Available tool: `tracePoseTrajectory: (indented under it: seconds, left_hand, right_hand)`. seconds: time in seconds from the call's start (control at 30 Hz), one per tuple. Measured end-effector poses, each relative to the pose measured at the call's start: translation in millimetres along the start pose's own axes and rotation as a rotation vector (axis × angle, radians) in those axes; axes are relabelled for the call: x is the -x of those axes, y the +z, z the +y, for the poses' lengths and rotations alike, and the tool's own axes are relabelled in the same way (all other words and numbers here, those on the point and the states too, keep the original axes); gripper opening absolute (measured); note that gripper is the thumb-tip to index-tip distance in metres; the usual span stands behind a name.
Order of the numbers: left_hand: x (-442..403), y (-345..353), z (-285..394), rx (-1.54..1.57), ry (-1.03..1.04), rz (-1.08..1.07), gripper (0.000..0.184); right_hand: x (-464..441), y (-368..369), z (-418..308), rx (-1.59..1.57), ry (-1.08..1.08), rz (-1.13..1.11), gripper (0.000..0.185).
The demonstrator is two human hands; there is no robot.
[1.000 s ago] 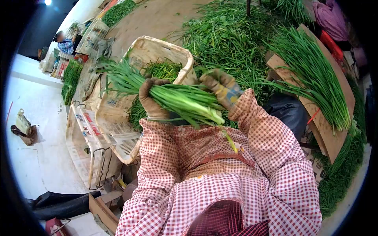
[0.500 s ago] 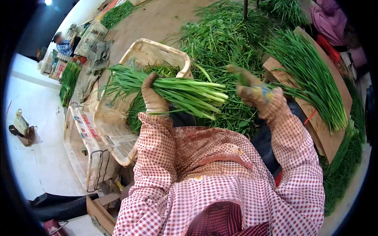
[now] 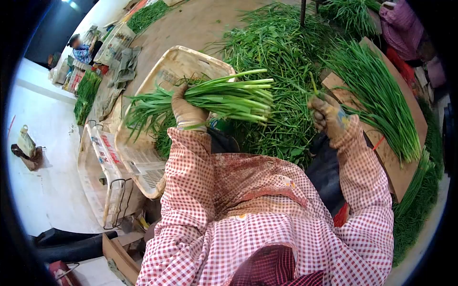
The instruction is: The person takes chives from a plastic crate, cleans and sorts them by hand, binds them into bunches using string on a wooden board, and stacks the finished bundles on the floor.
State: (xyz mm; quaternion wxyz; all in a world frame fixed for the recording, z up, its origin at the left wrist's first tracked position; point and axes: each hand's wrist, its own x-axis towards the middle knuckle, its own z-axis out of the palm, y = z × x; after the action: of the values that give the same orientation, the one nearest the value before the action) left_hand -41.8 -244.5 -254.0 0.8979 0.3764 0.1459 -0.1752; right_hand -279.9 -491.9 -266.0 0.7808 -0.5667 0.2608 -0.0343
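My left hand (image 3: pixel 187 108), in a tan work glove, grips a bunch of garlic chives (image 3: pixel 234 97) around its middle. The pale stem ends point right and the green leaf tips hang left over a cream plastic basket (image 3: pixel 138 157). On the right, my right hand (image 3: pixel 328 114), gloved too, is closed with its fingers curled. A thin green stalk (image 3: pixel 313 82) sticks up from those fingers. Below and behind both hands lies a heap of loose green leaves (image 3: pixel 276 57), its front edge reaching toward my lap.
At right, a pile of aligned chives (image 3: pixel 381 105) rests on a cardboard sheet (image 3: pixel 410 176). A second plastic crate (image 3: pixel 98 186) stands left of the basket. More chive bundles (image 3: pixel 87 95) lie far left, near a person (image 3: pixel 82 50). A thin post (image 3: pixel 303 13) rises behind the heap.
My right hand has moved right and slightly down, away from the stem ends, and its fingers have curled in. The bunch in my left hand has tilted so its stems point higher.
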Motion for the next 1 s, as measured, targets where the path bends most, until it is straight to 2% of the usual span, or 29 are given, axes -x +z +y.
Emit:
tracePoseTrajectory:
  seconds: [0.03, 0.1, 0.13, 0.17, 0.2, 0.33, 0.4, 0.5, 0.57, 0.6, 0.63, 0.67, 0.73, 0.77, 0.8, 0.83, 0.87, 0.9, 0.97, 1.0]
  left_hand:
    - [-3.7, -0.2, -1.4, 0.04, -0.004, 0.007, 0.024]
    - [-4.3, 3.9, -10.5, 0.042, -0.012, -0.071, 0.023]
    - [-0.6, 11.1, -17.2, 0.04, -0.033, -0.024, 0.023]
    - [2.0, 17.0, -23.2, 0.038, -0.053, 0.023, 0.023]
    - [-0.9, 17.1, -29.1, 0.013, -0.017, 0.041, 0.029]
    - [7.2, 27.6, -33.6, 0.042, -0.009, 0.034, 0.028]
    - [-7.6, 14.4, -22.1, -0.012, 0.05, -0.046, 0.032]
    - [-12.0, 13.3, 21.5, -0.05, 0.147, -0.087, 0.041]
    - [-20.9, 6.6, 60.1, 0.017, 0.161, -0.031, 0.032]
    - [-19.9, 7.4, 76.7, 0.033, 0.15, 0.012, 0.036]
    - [-9.2, 14.0, 83.8, 0.016, 0.194, 0.096, 0.04]
    - [-8.7, 10.1, 86.9, -0.055, 0.255, 0.076, 0.041]
    - [-3.3, 6.9, 83.4, -0.127, 0.311, 0.06, 0.042]
    - [3.6, 10.2, 75.6, -0.14, 0.282, 0.058, 0.042]
    - [7.8, 12.2, 69.2, -0.15, 0.251, 0.051, 0.042]
    - [-8.8, -9.6, 67.3, -0.095, 0.169, -0.07, 0.041]
    - [-7.8, -10.2, 58.6, -0.072, 0.175, -0.044, 0.039]
    - [-7.2, -10.5, 48.7, -0.05, 0.182, -0.018, 0.037]
    - [-8.7, -16.8, 32.6, -0.045, 0.19, -0.015, 0.035]
    - [-9.4, -21.2, 28.5, -0.04, 0.206, -0.009, 0.034]
  right_hand:
    - [-2.7, -10.8, 14.5, -0.01, -0.005, 0.054, 0.044]
    - [6.2, 18.2, 16.3, 0.164, -0.288, -0.104, 0.033]
    - [13.1, 41.5, 0.4, 0.647, -0.509, 0.002, 0.037]
    - [25.5, 64.2, -18.3, 0.842, -0.52, 0.041, 0.04]
    - [16.1, 75.9, -17.4, 1.025, -0.635, 0.053, 0.028]
    - [-16.6, 89.5, -9.4, 1.257, -0.675, -0.052, 0.03]
    - [-25.4, 83.6, 0.7, 1.243, -0.846, -0.122, 0.027]
    - [6.1, 68.8, -3.2, 1.381, -0.735, -0.117, 0.023]
    - [0.5, 28.9, 27.9, 1.476, -0.57, -0.231, 0.024]
    - [-28.1, -6.7, 73.3, 1.457, -0.167, -0.35, 0.035]
    - [-28.3, -0.4, 71.0, 1.422, 0.033, -0.412, 0.041]
    - [-28.8, 5.2, 69.1, 1.394, 0.233, -0.461, 0.047]
    - [1.7, 22.8, 42.1, 1.604, -0.153, -0.077, 0.077]
    - [-4.1, 32.2, 22.6, 1.243, -0.193, -0.153, 0.092]
    - [-6.2, 50.5, 15.3, 1.106, -0.278, -0.058, 0.096]
    - [-12.9, 62.4, 12.8, 1.036, -0.438, -0.056, 0.093]
    - [-21.0, 72.4, 13.1, 0.964, -0.595, -0.057, 0.09]
    - [-28.6, 82.3, 14.3, 0.834, -0.697, -0.077, 0.074]
    - [-43.7, 93.6, 19.8, 0.689, -0.63, -0.242, 0.051]
    - [-43.4, 92.7, 22.5, 0.69, -0.625, -0.247, 0.051]
